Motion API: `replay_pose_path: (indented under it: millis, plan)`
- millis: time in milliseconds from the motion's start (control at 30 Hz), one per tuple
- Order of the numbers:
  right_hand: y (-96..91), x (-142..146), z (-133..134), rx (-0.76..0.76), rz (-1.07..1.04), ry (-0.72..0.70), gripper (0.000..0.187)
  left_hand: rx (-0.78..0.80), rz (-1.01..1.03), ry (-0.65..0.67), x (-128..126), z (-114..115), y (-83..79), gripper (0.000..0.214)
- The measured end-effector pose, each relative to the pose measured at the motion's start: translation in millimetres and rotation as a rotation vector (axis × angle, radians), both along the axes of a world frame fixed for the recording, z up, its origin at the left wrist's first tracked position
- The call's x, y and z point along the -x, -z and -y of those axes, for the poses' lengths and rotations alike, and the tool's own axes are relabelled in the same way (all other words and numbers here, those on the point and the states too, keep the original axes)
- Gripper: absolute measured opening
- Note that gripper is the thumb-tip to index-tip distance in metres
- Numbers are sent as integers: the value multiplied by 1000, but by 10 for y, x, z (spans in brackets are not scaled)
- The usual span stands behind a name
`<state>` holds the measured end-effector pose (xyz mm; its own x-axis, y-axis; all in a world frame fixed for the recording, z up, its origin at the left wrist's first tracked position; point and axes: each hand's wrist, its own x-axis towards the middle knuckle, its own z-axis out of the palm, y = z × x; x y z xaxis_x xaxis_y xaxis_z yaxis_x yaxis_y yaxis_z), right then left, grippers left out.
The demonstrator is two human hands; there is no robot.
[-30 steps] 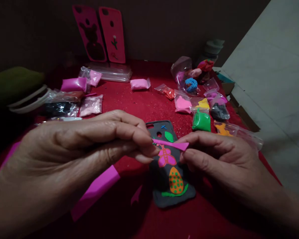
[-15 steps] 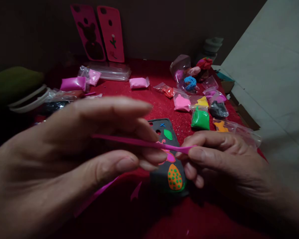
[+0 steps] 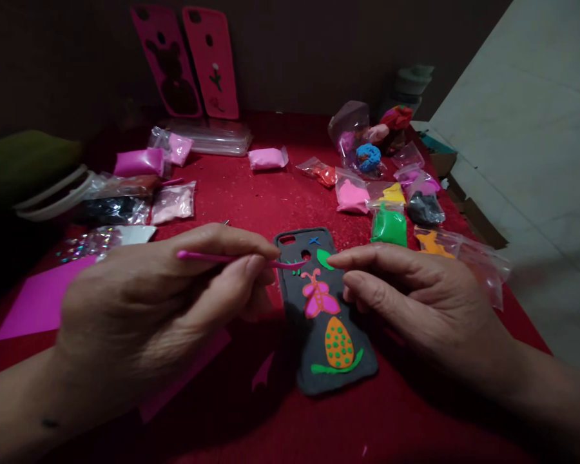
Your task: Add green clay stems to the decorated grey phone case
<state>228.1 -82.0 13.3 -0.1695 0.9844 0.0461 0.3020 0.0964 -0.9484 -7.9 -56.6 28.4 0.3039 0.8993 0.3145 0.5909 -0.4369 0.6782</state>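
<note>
A dark grey phone case point(image 3: 314, 361) lies on the red cloth point(image 3: 270, 200), decorated with a pink butterfly, an orange dotted egg, a green leaf and a small blue cross. My left hand point(image 3: 159, 303) is closed on a thin pink modelling tool point(image 3: 232, 259), whose tip rests over the case's upper part. My right hand point(image 3: 406, 303) lies on the case's right edge, fingers curled, forefinger pointing at the green leaf, holding nothing that I can see.
Several small bags of coloured clay lie around: green point(image 3: 389, 227), pink point(image 3: 351, 196), black point(image 3: 424, 207), orange point(image 3: 432, 243), blue point(image 3: 368, 156). Two pink phone cases point(image 3: 188, 61) lean at the back. Pink paper point(image 3: 43, 299) lies at left. A pale floor point(image 3: 536, 142) is on the right.
The pink tool has passed from both hands into my left hand alone. My right hand let go of its end and settled on the case. The tool's tip came down to the case.
</note>
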Motion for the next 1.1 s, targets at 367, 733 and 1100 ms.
replay_pose_path:
  millis: [367,733,1100]
  plan:
    - [51,-64,-167,98,-7,32,33,19,128,134,-74,-32,120,19]
    - [77,-67,-179,108,15,23,36,-8,42,132,-69,-51,95,21]
    - [75,-51,-191,77,35,19,36,32,-3,78,-103,-37,50,21]
